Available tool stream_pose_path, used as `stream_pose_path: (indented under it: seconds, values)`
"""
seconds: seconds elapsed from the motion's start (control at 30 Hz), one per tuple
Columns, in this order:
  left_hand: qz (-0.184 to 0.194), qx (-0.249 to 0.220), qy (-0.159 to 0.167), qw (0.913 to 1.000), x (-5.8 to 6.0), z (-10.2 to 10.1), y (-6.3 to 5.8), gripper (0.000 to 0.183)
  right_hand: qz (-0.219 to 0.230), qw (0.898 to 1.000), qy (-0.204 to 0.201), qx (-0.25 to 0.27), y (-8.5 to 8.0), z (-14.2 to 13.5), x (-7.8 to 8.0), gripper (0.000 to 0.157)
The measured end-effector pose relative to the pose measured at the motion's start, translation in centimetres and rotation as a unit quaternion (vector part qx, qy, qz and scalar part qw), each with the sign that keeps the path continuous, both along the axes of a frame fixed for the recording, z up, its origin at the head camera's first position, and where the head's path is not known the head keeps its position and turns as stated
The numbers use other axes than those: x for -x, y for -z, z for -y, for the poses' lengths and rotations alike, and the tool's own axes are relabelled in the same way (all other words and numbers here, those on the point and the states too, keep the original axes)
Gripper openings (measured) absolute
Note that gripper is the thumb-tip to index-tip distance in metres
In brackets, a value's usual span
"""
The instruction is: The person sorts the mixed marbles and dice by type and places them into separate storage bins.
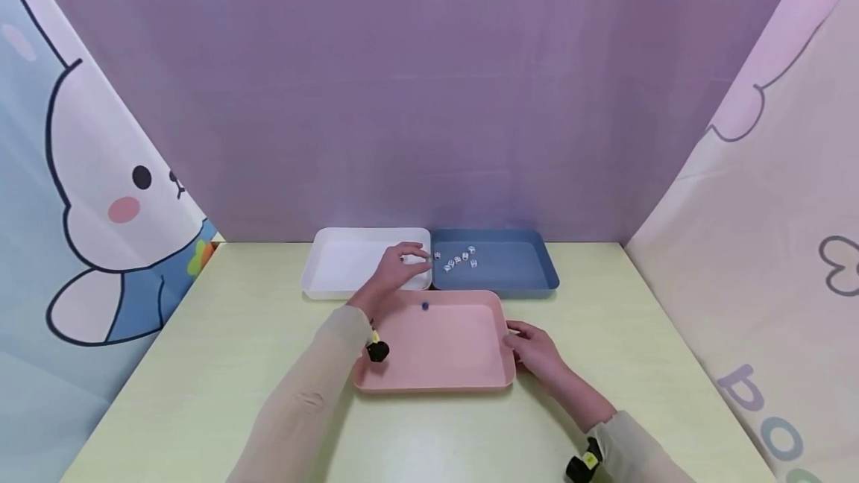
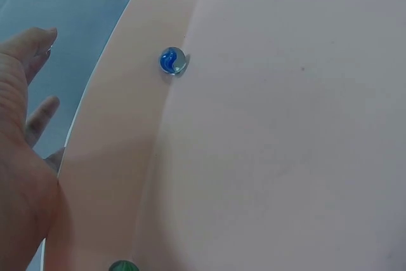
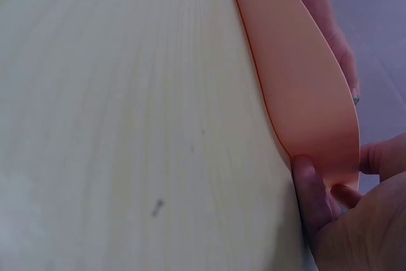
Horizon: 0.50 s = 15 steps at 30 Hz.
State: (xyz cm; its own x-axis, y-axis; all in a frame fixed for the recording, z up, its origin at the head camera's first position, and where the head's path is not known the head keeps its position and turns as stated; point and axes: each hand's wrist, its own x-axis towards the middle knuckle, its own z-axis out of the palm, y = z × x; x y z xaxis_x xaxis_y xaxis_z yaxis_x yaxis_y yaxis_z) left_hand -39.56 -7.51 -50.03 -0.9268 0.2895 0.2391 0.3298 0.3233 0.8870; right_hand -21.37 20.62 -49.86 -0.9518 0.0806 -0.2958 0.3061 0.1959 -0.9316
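Note:
My left hand (image 1: 400, 267) is over the white tray's right edge. Its thumb and fingertips pinch a small greenish glass marble (image 1: 429, 259), mostly hidden by the fingers. Below it lies the pink tray (image 1: 436, 349), where a clear marble with a blue swirl (image 2: 172, 61) rests near the far edge. A green marble (image 2: 124, 266) shows at the bottom of the left wrist view. My right hand (image 1: 537, 352) grips the pink tray's right side, with fingers against the outer wall (image 3: 317, 80) and the thumb at the rim.
Behind the pink tray, the white tray (image 1: 349, 263) stands at left and the blue tray (image 1: 517, 259) at right, side by side. Several white dice (image 1: 458, 259) lie in the blue tray's left half. A purple backdrop (image 1: 429, 95) rises behind the pale table (image 1: 255, 334).

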Motion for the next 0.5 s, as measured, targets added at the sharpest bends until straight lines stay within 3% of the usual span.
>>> stream_pose_path:
  seconds: [0.27, 0.5]
  values:
    - [0.021, -0.017, 0.004, 0.9996, -0.10, -0.09, -0.20, 0.033, -0.001, 1.000, -0.002, -0.002, -0.17, 0.01, 0.02, 0.043]
    - [0.015, -0.014, -0.002, 0.9998, -0.19, -0.21, -0.24, 0.029, -0.003, 1.000, -0.003, -0.001, -0.09, -0.07, -0.06, 0.042]
